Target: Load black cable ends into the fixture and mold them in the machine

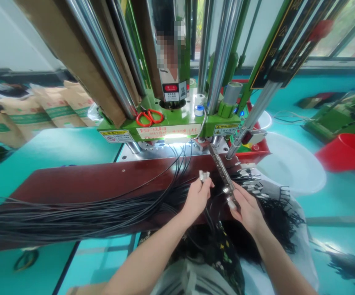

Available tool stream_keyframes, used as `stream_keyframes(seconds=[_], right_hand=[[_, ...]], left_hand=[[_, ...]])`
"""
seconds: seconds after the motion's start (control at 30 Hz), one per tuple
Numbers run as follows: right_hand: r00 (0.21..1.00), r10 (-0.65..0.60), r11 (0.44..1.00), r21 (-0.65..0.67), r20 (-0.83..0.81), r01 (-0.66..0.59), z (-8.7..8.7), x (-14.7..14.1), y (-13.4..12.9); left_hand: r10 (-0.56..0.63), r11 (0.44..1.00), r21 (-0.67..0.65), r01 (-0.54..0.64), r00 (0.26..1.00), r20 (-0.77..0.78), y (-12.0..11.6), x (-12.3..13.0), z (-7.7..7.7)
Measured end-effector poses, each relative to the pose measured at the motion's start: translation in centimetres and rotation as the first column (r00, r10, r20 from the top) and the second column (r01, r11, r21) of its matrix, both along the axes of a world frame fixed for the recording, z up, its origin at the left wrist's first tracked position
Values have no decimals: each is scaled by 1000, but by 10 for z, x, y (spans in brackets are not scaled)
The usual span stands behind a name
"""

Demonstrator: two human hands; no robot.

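My right hand (248, 208) is closed round the near end of a long, narrow metal mould bar (222, 167). The bar slants away from me, its far end close to the machine's metal base plate (152, 150). My left hand (197, 196) is pinched just left of the bar, with small whitish pieces (204, 176) at the fingertips; their exact kind is too small to make out. Another whitish bit shows by my right thumb. Black cables (103, 211) lie in a thick bundle to the left, and several run up to the machine under its lamp (176, 139).
A green press machine (183, 119) stands ahead, with red-handled scissors (149, 117) on its ledge. The brown worktop (73, 180) spans the front. Black cables with connectors (275, 213) fill a white sack at right, near a red bin (349, 151) and white basin (300, 164).
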State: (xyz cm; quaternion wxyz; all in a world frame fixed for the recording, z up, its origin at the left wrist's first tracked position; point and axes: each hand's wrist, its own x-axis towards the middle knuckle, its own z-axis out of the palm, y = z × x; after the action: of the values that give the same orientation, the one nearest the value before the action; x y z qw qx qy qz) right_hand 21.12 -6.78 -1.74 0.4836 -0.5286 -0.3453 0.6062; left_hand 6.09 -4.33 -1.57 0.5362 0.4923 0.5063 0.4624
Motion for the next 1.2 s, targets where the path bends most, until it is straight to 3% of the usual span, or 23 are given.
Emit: stream_keyframes(seconds=[0.13,0.47,0.6,0.7,0.8,0.9,1.0,1.2], right_hand=[[997,67,998,16,44,-68,-2,3,0],[969,178,984,-7,170,-180,1,4,0],[935,245,962,56,257,-268,0,3,-1],[945,227,969,45,236,-244,1,1,-2],[975,137,990,6,177,-140,2,0,-2],[987,88,996,-21,135,-86,3,1,-1],[982,127,992,-9,141,-127,2,3,1],[970,174,984,17,171,-180,1,3,1]], left_hand=[[-217,976,-15,218,964,-152,2,-2,0],[-330,943,-68,326,941,-77,5,-7,4],[-299,954,-53,295,952,-67,4,-9,2],[-256,965,-63,253,966,-32,3,-9,1],[-63,994,-75,75,986,156,5,-10,5],[116,985,-164,-56,917,382,6,-13,12],[89,975,-223,11,897,433,4,-13,16],[20,976,-213,44,957,291,4,-7,12]])
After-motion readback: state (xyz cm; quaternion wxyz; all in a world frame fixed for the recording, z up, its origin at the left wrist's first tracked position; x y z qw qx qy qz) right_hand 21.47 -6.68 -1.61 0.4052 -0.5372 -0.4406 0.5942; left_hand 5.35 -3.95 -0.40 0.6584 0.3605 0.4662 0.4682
